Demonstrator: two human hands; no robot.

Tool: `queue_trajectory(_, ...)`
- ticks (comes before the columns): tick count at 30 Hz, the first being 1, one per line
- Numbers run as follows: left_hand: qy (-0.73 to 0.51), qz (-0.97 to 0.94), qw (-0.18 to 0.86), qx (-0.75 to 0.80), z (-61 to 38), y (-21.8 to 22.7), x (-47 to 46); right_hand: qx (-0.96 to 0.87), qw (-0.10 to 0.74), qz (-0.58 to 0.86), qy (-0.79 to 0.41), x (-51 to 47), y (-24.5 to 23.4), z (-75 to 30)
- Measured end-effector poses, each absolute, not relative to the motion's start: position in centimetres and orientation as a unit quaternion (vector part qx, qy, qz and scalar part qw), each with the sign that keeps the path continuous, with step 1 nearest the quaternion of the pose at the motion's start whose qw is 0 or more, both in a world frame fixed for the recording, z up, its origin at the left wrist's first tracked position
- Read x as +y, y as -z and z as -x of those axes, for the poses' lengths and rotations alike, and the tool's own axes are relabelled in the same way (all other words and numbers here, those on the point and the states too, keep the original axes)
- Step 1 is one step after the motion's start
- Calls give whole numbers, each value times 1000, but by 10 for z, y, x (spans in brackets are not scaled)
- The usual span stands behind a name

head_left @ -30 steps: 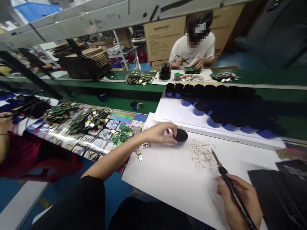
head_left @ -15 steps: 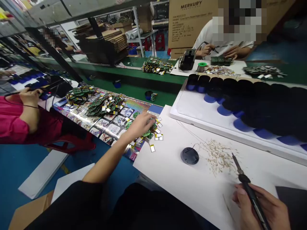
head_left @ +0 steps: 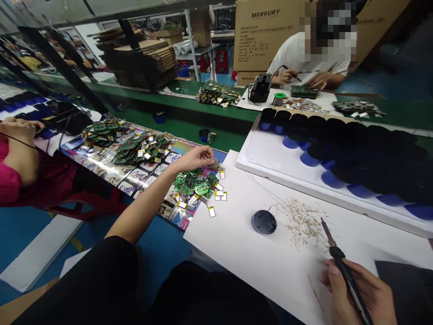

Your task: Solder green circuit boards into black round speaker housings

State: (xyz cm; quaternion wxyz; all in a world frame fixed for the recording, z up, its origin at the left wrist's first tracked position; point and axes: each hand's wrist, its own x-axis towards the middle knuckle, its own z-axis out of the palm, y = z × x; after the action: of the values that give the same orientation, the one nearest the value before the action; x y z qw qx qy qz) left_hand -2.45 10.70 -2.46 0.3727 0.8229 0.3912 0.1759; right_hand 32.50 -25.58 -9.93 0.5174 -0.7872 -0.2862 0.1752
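Note:
My left hand (head_left: 196,159) is closed above the near heap of green circuit boards (head_left: 194,183), pinching a circuit board (head_left: 214,164) that looks greyish on the side facing me. White battery cells (head_left: 220,195) with yellow ends lie at the heap's right edge, some on the white board. In my right hand (head_left: 361,289) is a soldering iron (head_left: 344,271), gripped like a pen, its tip pointing up and away. Between the hands, a round black plastic cover (head_left: 264,222) with a thin wire rests on the white work surface (head_left: 233,239).
Brown crumbs (head_left: 304,221) are scattered beside the cover. A white foam tray (head_left: 260,153) holds rows of black-and-blue cylinders (head_left: 311,158). More circuit board heaps (head_left: 145,148) lie to the left. A co-worker (head_left: 311,67) sits across the bench; another person's arm (head_left: 20,153) is at left.
My left hand has lifted from the circuit board heap and shifted away from me, now with a board between its fingers. The right hand keeps its hold on the soldering iron. The view has shifted slightly.

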Motion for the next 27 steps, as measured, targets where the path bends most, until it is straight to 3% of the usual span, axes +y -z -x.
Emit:
queue_trajectory(9,-250,-843,328,346,10,8,91,-289,616,718,-147,-247,86,-306)
queue_trajectory(17,-285,-852,410,158,-60,-33,27,-422,635,644,-53,-246,90,-306)
queue_trajectory(21,-277,-851,446,26,-92,-24,-3,-506,631,588,-16,-230,68,-299)
queue_trajectory(27,-260,-816,516,-20,-106,9,-22,-609,607,501,-101,-196,52,-280)
